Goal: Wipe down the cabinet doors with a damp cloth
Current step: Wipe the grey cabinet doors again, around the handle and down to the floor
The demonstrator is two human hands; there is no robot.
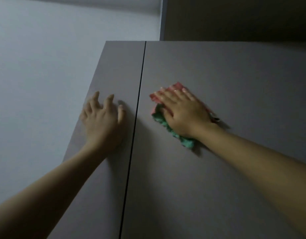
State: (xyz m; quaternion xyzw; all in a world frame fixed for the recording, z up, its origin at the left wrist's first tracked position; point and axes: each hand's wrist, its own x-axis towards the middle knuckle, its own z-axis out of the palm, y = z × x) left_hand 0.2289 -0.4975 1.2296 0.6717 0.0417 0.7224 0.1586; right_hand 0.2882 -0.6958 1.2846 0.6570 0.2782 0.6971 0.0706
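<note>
Cloth (160, 118) flat beneath right hand's (185, 114) fingers (167, 96)

To the left we see a pale blue-grey wall (45, 75), plain and dimly lit. Far right, above, we see a darker brown panel (235, 18), its nature unclear to us.

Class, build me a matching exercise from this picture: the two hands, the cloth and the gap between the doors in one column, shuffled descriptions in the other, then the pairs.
1. left hand
2. right hand
3. cloth
4. gap between the doors

A. pink and green
B. thin dark line
C. bare, fingers spread on the narrow door
D. pressing flat on the cloth

Pairs: 1-C, 2-D, 3-A, 4-B
</note>
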